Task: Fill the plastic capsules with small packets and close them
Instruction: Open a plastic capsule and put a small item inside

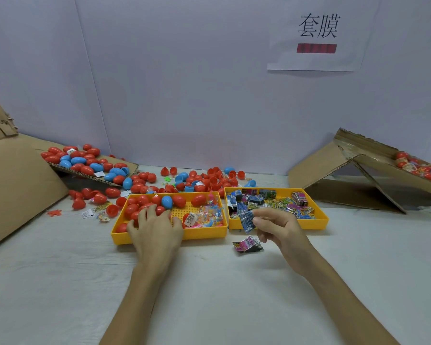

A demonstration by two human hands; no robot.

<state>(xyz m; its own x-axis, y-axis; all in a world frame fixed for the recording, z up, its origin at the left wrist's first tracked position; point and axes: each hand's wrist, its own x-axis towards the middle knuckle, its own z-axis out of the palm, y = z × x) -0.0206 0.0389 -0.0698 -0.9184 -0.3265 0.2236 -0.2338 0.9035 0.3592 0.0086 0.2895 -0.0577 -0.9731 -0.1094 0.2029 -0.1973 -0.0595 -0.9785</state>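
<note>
**A:** Hands?

**B:** Your left hand (154, 230) lies spread on red plastic egg capsules (144, 200) in the left yellow tray (204, 234); right hand (276, 226) pinches a blue foil packet (246, 219) (over the front rim of the right yellow tray (314, 224)).

Hand-packing station in a small workshop: a pale worktop (60, 282) is boxed in by plain white partition boards (184, 83). A printed paper sign (316, 58) on the boards bears two large Chinese characters above a red bar. Cut-open cardboard cartons lie tilted like ramps at both ends. The left carton (18, 185) spills red and blue plastic capsules (209, 180) across the surface, and the right carton (334, 165) holds more red ones. Two yellow sorting trays sit side by side at the centre, the left tray (169, 239) with capsules and tiny toys, the right tray (319, 222) heaped with foil packets (271, 202). Stock lies loose, in bulk.
</note>
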